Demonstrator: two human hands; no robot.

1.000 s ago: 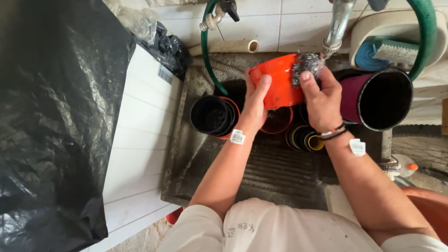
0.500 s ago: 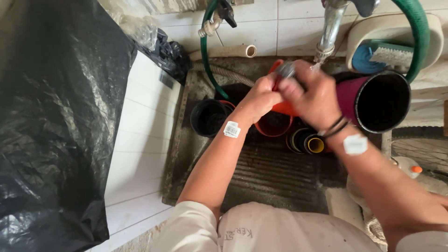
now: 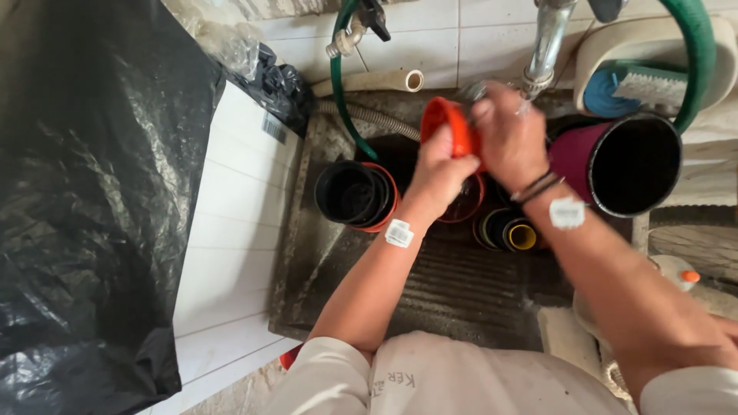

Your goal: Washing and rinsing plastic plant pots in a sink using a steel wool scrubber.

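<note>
A black plastic sheet [image 3: 84, 200] fills the left of the frame. Right of it, black pots [image 3: 350, 192] lie in the stone sink [image 3: 461, 284]. At upper centre, the left hand [image 3: 440, 173] grips an orange pot [image 3: 448, 127] under the tap [image 3: 547, 42]; the right hand [image 3: 509, 138] presses a steel scourer [image 3: 470, 92] against it. A maroon pot [image 3: 619, 163] lies at right.

Even, soft daylight fills the frame, with no hard shadows. The crumpled black plastic sheet [image 3: 84, 192] at left shows pale glare streaks. The right hand [image 3: 509, 142] at upper centre is motion-blurred. The dark stone sink basin [image 3: 453, 284] looks dim. Edges curve slightly.
</note>
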